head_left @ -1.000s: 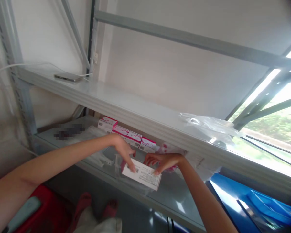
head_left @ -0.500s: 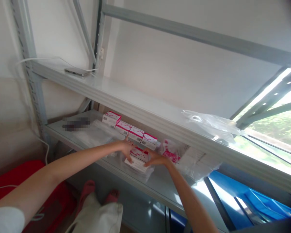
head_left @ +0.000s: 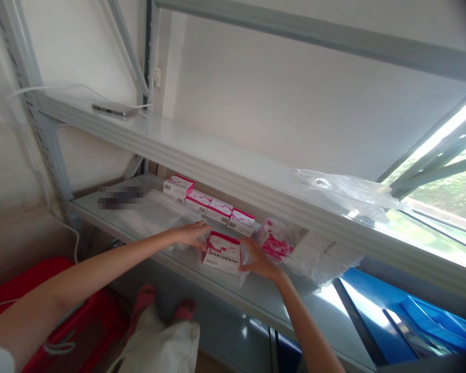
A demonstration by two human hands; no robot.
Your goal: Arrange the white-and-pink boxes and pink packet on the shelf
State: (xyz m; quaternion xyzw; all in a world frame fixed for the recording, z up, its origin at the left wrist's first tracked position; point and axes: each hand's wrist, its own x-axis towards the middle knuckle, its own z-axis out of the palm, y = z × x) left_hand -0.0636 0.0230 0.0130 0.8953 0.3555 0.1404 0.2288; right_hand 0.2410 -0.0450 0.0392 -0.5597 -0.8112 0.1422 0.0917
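Head view, left to right: a grey upright post (head_left: 42, 140) carries two pale shelves. On the upper shelf (head_left: 202, 150) a flat silver device (head_left: 114, 109) lies at the far left with a white cable (head_left: 62, 89) running to it, and further right a crumpled clear bag (head_left: 345, 189) lies near the shelf's front edge.

On the lower shelf (head_left: 264, 300) clear plastic sleeves (head_left: 147, 212) lie flat at the left. Behind them a row of four small pink-and-white boxes (head_left: 207, 203) stands side by side along the back.

The left hand (head_left: 190, 233) reaches in over the shelf, palm down, fingers (head_left: 202, 226) stretched out and loose — their tips just beside the left edge of the pink-and-white box (head_left: 223, 252), holding nothing that can be seen. That box lies flat near the front of the lower shelf, face up, wrapped in clear plastic, between the two hands and in front of the row of four.

The right hand (head_left: 260, 261) rests against the box's right end, fingers spread narrowly along its edge and touching it — whether they grip it or only press on it cannot be told.

Right of that hand a bag of pink packets (head_left: 277, 243) lies on the shelf, then a stack of white packets in plastic (head_left: 322, 256). Below at far right sits a blue bin (head_left: 411, 321), and at lower left a red crate (head_left: 81, 321).
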